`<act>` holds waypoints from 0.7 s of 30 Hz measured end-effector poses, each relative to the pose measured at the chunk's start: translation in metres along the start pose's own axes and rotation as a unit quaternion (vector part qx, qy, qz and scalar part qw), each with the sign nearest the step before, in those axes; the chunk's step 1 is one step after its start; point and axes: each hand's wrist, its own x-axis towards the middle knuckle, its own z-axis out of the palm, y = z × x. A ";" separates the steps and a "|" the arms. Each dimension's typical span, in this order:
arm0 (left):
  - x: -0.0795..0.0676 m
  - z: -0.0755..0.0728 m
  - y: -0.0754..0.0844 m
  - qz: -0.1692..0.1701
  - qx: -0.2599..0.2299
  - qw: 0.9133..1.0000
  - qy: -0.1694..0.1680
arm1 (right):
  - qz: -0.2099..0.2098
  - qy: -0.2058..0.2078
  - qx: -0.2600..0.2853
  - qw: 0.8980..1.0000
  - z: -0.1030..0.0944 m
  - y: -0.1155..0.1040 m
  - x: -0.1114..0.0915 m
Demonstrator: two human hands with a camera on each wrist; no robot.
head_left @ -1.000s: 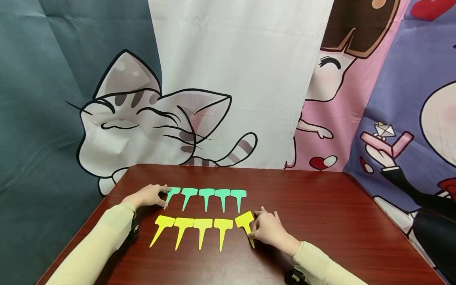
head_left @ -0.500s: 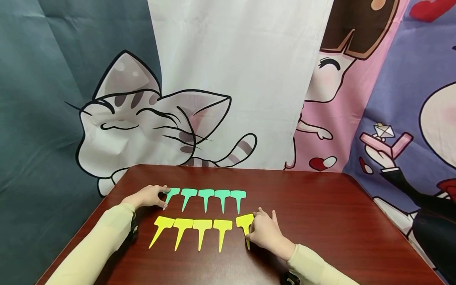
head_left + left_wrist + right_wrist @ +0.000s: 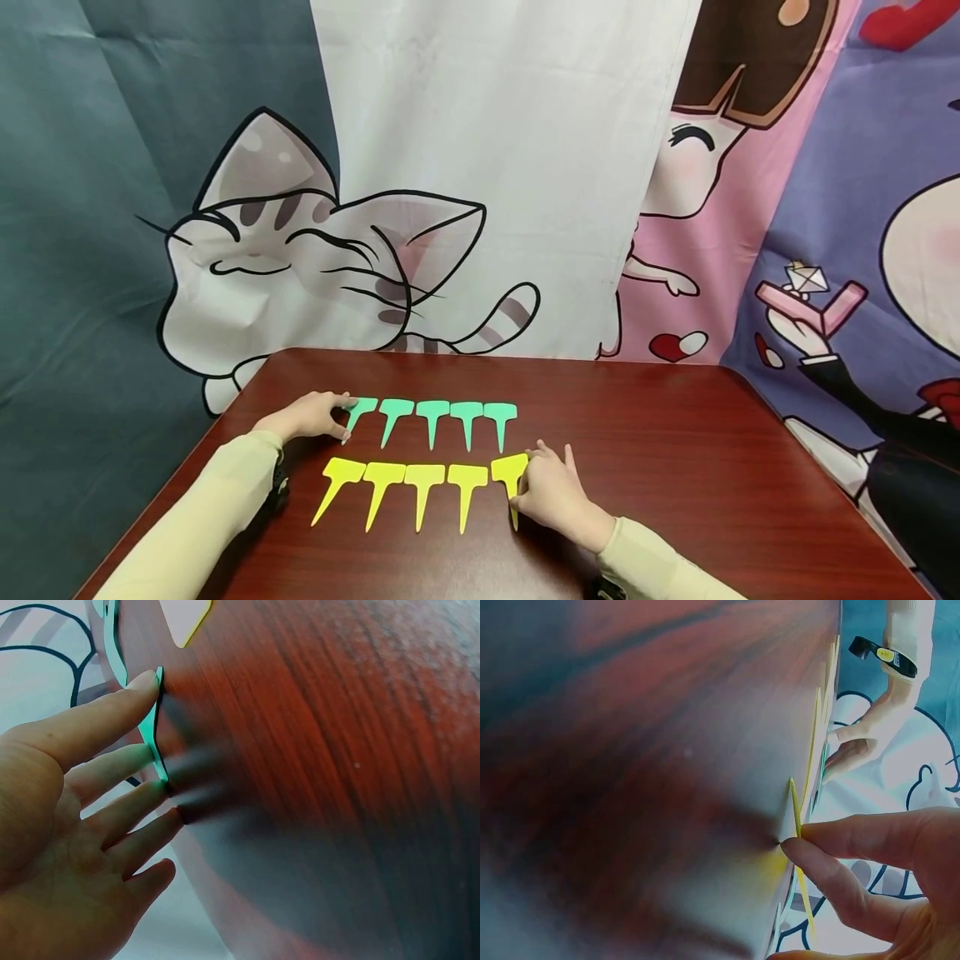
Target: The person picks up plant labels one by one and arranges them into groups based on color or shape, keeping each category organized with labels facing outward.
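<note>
Flat T-shaped plant labels lie in two rows on the table. At the left end of the green row, my left hand (image 3: 303, 416) holds a green plant label (image 3: 363, 407) between thumb and fingers. The left wrist view has the thumb near the pointed end of this green plant label (image 3: 152, 729) and fingertips along its other side. My right hand (image 3: 558, 493) pinches the stem of the yellow plant label (image 3: 507, 470) at the right end of the front row. In the right wrist view, thumb and finger meet on the thin yellow plant label (image 3: 796, 813), which is seen edge-on.
Several other green plant labels (image 3: 432, 412) continue the back row. More yellow plant labels (image 3: 425, 477) lie to the left in the front row, stems toward me. The dark red wooden table (image 3: 660, 467) ends at a cartoon-printed cloth (image 3: 525, 167).
My right hand has moved slightly left with the yellow plant label, turning its stem straighter and bringing it closer to its neighbour. My left hand stays at the green plant label.
</note>
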 end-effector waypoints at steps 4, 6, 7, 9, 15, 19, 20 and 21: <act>-0.001 0.000 0.000 -0.001 -0.001 1.000 0.000 | -0.001 -0.002 -0.002 1.000 0.002 -0.001 0.000; -0.001 0.001 -0.001 -0.001 0.000 1.000 -0.001 | 0.000 -0.004 0.000 1.000 0.002 -0.001 0.000; -0.001 0.001 -0.001 -0.002 0.000 1.000 -0.002 | 0.001 -0.005 0.002 1.000 0.002 -0.001 0.000; -0.001 0.002 -0.001 -0.002 0.000 1.000 -0.003 | 0.002 -0.009 0.004 1.000 0.002 -0.001 -0.001; 0.000 0.002 -0.003 0.004 -0.002 1.000 0.001 | 0.013 -0.009 0.007 1.000 -0.005 0.003 0.000; 0.000 0.003 -0.004 0.007 -0.005 1.000 0.005 | 0.023 0.011 0.001 1.000 -0.011 0.012 0.002; 0.000 0.003 -0.004 0.008 -0.006 1.000 0.006 | 0.026 0.018 0.000 0.999 -0.012 0.014 0.003; 0.000 0.003 -0.005 0.008 -0.006 1.000 0.007 | 0.029 0.026 -0.001 0.999 -0.014 0.018 0.003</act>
